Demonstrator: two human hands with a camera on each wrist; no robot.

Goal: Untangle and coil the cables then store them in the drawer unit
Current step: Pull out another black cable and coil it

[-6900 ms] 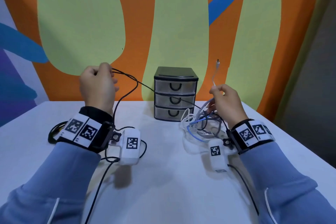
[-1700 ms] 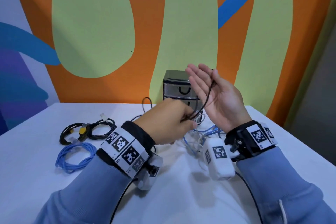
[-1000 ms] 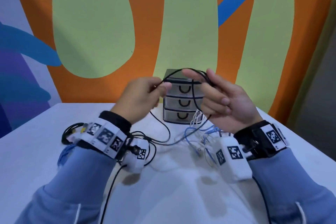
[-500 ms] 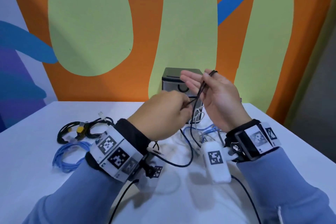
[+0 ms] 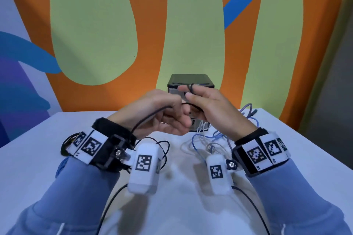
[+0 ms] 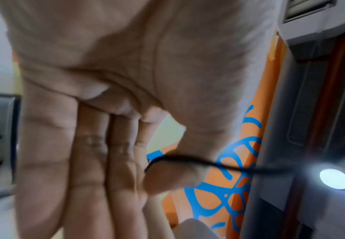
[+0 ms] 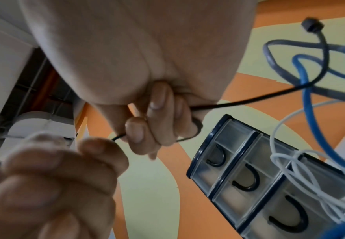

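Note:
A thin black cable [image 5: 147, 117] runs between both hands above the table. My left hand [image 5: 176, 104] pinches it between thumb and forefinger [image 6: 147, 168]. My right hand [image 5: 188, 93] is raised in front of the drawer unit [image 5: 191, 82] with loops of the black cable [image 7: 239, 101] wound round its curled fingers [image 7: 147, 129]. The drawer unit [image 7: 259, 169] has three clear drawers, all shut. A tangle of blue, white and grey cables [image 5: 208, 139] lies on the table below my right hand, against the unit.
Behind my left wrist lie a coiled black cable [image 5: 65, 141] and a coiled blue cable [image 5: 61, 164]. The white table [image 5: 28, 168] meets a painted wall at the back. Wrist camera leads trail toward the table's front edge.
My left hand has drawn back to the left with the black cable, laying another turn round the right hand's fingers. The right hand has turned palm down.

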